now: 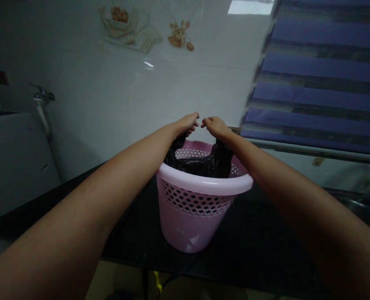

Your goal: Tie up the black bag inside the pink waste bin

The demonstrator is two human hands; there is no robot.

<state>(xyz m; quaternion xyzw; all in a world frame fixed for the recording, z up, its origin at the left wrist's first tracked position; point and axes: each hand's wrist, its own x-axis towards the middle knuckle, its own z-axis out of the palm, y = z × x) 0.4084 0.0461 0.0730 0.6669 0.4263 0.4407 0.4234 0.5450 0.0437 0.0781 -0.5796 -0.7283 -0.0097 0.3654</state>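
We see 2 bare forearms reaching in from the lower corners of the frame and meeting at the centre. The left hand (187, 125) and the right hand (215, 127) are apart, with only a narrow gap between them, and each is curled around a gathered end of a black plastic bag (200, 164). Both grips look closed, though the fingers partly hide how much of the bag each hand has taken.

The bag sags between the hands, its long axis running left to right across the frame. Its lower part sits inside the mouth of a pink perforated basket (203, 185), and the 2 hands are above the far side of the rim. Neither hand is clearly nearer the bag; each is directly above 1 end.

The basket stands on a black bench (250, 237), with bare bench on both sides of it. Above the hands there is open room up to the glossy wall tiles (125, 100), which carry printed motifs (180, 37) at upper centre. A wall tap (42, 95) sits at the left, and a blue striped roller blind (322, 75) fills the upper right.
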